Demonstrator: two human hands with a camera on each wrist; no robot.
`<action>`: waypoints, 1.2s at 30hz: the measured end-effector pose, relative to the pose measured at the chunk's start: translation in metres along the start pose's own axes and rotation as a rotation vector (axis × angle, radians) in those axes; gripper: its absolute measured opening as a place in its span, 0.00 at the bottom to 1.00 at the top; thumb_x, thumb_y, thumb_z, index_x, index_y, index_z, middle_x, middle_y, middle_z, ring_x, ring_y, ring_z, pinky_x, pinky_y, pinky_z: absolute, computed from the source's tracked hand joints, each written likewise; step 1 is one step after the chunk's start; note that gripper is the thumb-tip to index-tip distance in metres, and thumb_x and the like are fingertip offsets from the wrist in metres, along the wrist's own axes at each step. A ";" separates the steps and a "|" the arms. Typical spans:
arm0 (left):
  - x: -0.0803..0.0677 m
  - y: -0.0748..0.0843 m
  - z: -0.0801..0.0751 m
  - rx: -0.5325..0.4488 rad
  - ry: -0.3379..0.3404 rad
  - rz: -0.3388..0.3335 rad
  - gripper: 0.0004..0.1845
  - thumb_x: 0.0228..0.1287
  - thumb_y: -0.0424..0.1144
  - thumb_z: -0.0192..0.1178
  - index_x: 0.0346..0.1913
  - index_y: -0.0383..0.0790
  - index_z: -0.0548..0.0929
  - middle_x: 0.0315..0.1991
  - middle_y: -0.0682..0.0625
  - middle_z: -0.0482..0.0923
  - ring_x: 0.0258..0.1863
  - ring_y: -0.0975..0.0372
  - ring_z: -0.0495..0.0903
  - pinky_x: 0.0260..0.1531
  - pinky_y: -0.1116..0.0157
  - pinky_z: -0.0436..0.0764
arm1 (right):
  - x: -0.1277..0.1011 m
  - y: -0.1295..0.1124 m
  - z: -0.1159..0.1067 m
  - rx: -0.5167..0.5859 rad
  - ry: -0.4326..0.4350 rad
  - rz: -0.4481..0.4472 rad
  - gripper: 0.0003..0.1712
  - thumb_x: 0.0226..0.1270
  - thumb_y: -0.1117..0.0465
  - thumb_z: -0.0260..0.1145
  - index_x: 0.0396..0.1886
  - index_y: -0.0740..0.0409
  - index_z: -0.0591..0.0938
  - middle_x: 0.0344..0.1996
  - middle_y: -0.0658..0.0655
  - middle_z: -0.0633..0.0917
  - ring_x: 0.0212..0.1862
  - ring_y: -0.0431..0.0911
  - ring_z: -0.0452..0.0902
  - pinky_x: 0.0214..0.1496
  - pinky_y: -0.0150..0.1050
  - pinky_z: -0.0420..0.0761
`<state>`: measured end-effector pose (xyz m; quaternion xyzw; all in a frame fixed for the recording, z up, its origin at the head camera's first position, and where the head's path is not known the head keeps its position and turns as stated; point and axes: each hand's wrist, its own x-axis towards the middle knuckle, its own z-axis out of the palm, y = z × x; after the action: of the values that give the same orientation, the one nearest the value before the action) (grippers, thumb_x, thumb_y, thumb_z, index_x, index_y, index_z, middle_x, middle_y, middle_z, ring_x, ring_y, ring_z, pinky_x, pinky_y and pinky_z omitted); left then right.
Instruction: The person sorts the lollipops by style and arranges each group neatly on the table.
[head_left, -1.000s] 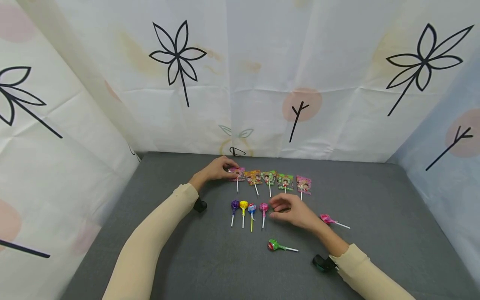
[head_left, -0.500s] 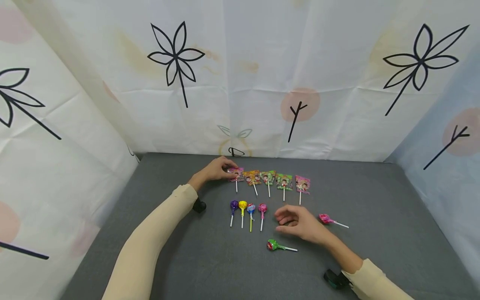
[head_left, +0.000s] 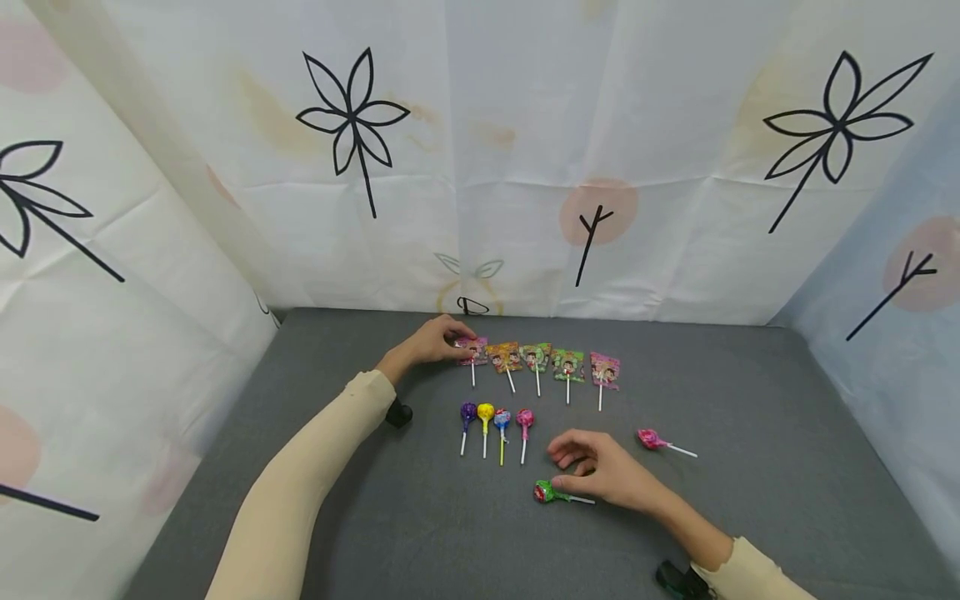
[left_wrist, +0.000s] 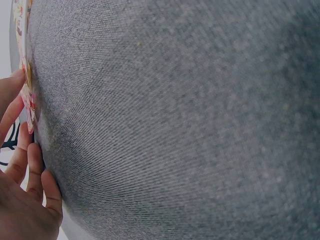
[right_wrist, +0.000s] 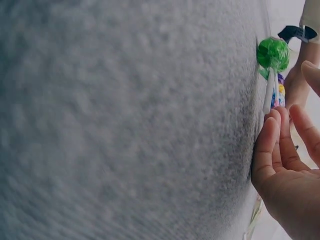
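In the head view, my left hand (head_left: pixel 433 340) is at the left end of the back row, pinching the edge of a lollipop in a flat pink packet (head_left: pixel 477 345) between thumb and index finger. The left wrist view shows the thumb and index finger on this packet (left_wrist: pixel 28 107), the other fingers resting lower on the cloth. My right hand (head_left: pixel 609 468) hovers, fingers loosely bent, right over a green-wrapped lollipop (head_left: pixel 545 492) whose white stick points right. In the right wrist view, the green lollipop (right_wrist: pixel 273 54) stands beyond the fingertips, with a gap between thumb and fingers.
Several lollipops in flat packets (head_left: pixel 567 364) continue the back row. Before them lie purple (head_left: pixel 468 412), yellow (head_left: pixel 486 413), blue (head_left: pixel 502 418) and pink (head_left: pixel 525 417) round lollipops. Another pink lollipop (head_left: pixel 651 439) lies to the right on the grey cloth (head_left: pixel 420 517). A patterned curtain (head_left: pixel 510 125) closes the back.
My right hand has drawn back from beside the pink round lollipop, moving down and toward me to the green one. That pink lollipop shifted slightly nearer me. The left hand has stayed put.
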<state>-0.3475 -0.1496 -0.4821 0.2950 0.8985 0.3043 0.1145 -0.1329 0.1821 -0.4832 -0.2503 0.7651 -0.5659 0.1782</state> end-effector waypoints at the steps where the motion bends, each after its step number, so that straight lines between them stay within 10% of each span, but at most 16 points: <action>1: 0.000 0.000 0.000 -0.003 0.000 0.001 0.18 0.68 0.41 0.70 0.57 0.38 0.86 0.56 0.42 0.76 0.56 0.48 0.76 0.58 0.51 0.75 | 0.000 0.000 0.001 -0.005 -0.003 -0.001 0.21 0.66 0.63 0.75 0.54 0.70 0.81 0.47 0.64 0.83 0.47 0.58 0.80 0.45 0.38 0.82; 36: 0.003 -0.008 0.007 0.026 0.009 -0.025 0.19 0.68 0.42 0.69 0.59 0.40 0.85 0.56 0.43 0.75 0.56 0.50 0.75 0.59 0.53 0.74 | 0.005 -0.006 0.014 -0.143 -0.081 -0.002 0.23 0.57 0.59 0.81 0.50 0.60 0.84 0.44 0.52 0.83 0.44 0.50 0.79 0.43 0.39 0.80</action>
<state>-0.3506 -0.1496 -0.4921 0.2840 0.9064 0.2927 0.1104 -0.1280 0.1664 -0.4817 -0.2859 0.7954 -0.4995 0.1899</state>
